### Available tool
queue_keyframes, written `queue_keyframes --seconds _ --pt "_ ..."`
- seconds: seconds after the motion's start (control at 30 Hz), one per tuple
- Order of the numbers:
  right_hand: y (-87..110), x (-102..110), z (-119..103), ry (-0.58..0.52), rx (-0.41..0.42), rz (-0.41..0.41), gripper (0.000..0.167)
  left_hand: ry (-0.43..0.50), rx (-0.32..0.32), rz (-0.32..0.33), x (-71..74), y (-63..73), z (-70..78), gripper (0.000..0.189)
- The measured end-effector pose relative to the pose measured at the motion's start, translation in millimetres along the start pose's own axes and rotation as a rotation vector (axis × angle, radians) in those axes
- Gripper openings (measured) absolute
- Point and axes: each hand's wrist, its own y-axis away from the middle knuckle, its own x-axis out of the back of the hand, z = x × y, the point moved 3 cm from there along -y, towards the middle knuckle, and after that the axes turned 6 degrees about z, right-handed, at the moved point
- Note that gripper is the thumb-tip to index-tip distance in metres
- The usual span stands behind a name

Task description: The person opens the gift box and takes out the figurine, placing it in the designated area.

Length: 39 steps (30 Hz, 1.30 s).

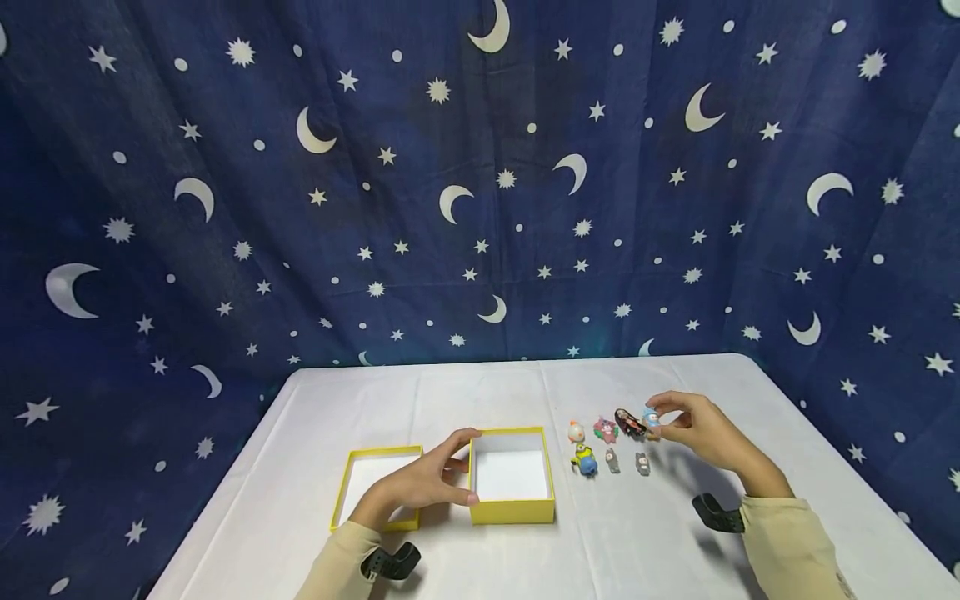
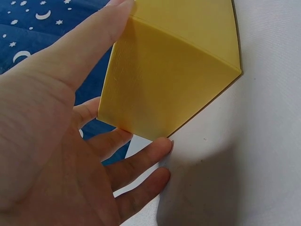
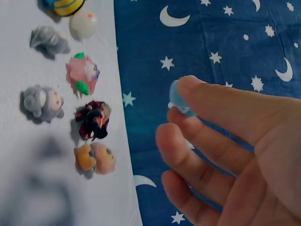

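My left hand (image 1: 423, 479) grips an open yellow box (image 1: 513, 511) with a white inside, spanning its left side. In the left wrist view the thumb lies at one edge of the yellow wall (image 2: 164, 80) and the fingertips reach the opposite edge. My right hand (image 1: 701, 429) pinches a small light-blue figurine (image 3: 178, 96) between thumb and forefinger, lifted above the table; the fingers hide much of it. Below it on the table lies a small orange figurine (image 3: 96, 157), close to a dark-clothed figurine (image 1: 630, 423).
Left of the box lies its yellow-rimmed lid (image 1: 375, 471), inside up. Right of the box are a white-and-orange figurine (image 1: 576, 432), a pink one (image 1: 605, 430), a yellow-and-blue one (image 1: 584, 461) and two grey ones (image 1: 642, 464). A starry blue cloth (image 1: 480, 208) hangs behind the white table (image 1: 465, 392).
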Motion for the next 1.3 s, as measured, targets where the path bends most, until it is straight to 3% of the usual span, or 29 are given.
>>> queue_keyframes --seconds 0.13,0.37,0.67,0.9,1.3 --pt "2.0 -2 6 -0.019 0.009 -0.057 0.034 -0.001 -0.002 -0.003 -1.1 1.6 -0.1 0.089" --pt "2.1 -4 16 0.014 0.075 -0.088 0.032 -0.008 -0.005 0.003 -0.3 0.9 -0.1 0.089" --pt "4.7 -10 31 -0.056 0.056 -0.197 0.026 -0.01 -0.009 0.003 -0.8 0.5 -2.3 0.089" --pt "4.7 -11 41 -0.01 -0.053 -0.273 0.03 -0.023 0.001 0.011 -0.9 -0.1 -1.2 0.089" --pt "4.4 -12 46 0.012 -0.153 -0.275 0.028 -0.017 0.002 0.013 -1.0 0.1 -0.5 0.09"
